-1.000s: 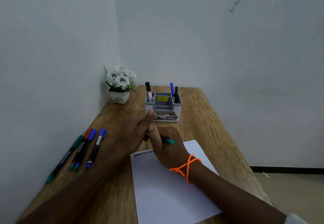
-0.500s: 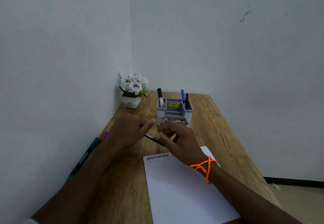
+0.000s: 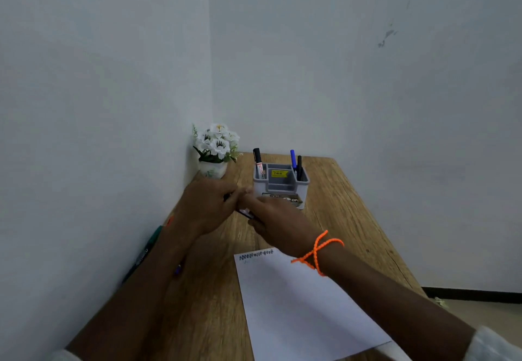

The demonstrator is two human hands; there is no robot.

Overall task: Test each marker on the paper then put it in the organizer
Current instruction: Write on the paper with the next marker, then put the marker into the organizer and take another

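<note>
From my head camera, both my hands meet above the wooden counter (image 3: 353, 208), just in front of the grey plastic desk organizer (image 3: 282, 187). My left hand (image 3: 207, 208) has its fingers curled round one end of a dark slim marker (image 3: 245, 212), and my right hand (image 3: 278, 223), with an orange beaded cord (image 3: 317, 252) on the wrist, grips the other end; only a short stretch of the marker shows between them. The organizer holds a black marker with a red-and-white label (image 3: 258, 161) in its left compartment and a blue pen (image 3: 293, 159) beside a black pen (image 3: 300, 166) in its right one. The white sheet of paper (image 3: 296, 304) lies near me, a row of dark scribbles (image 3: 256, 255) along its top edge. More markers, one of them green-capped (image 3: 154, 238), lie by the wall under my left forearm. A white pot of white flowers (image 3: 214, 150) stands in the corner.
</note>
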